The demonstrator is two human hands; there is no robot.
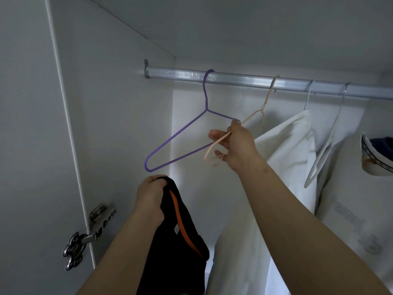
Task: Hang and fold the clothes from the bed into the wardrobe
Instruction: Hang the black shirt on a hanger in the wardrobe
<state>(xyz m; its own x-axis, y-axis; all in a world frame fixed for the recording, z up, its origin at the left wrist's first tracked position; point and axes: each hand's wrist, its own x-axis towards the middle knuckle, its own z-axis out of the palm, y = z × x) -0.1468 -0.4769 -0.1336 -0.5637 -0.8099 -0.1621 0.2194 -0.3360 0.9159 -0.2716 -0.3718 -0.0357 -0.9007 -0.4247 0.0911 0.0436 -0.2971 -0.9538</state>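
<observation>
Two white garments hung; your left hand clutches black garment, right hand pinches beige hanger — still unhung.

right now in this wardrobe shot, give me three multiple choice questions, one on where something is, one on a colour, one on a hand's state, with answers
1. Where does the purple hanger hang?
A. on the rail, nearest its left end
B. on the door hinge
C. over the white shirt

2. What colour is the stripe on the black garment?
A. green
B. orange
C. blue

3. What is the right hand doing?
A. resting flat on the rail
B. hanging idle
C. gripping the peach hanger

Answers:
1 A: its hook sits over the metal rail, left of every other hanger.
2 B: an orange band runs down the black fabric below the left hand, which grips it.
3 C: its fingers curl round the peach hanger, whose hook is on the rail, beside the white shirt.
</observation>
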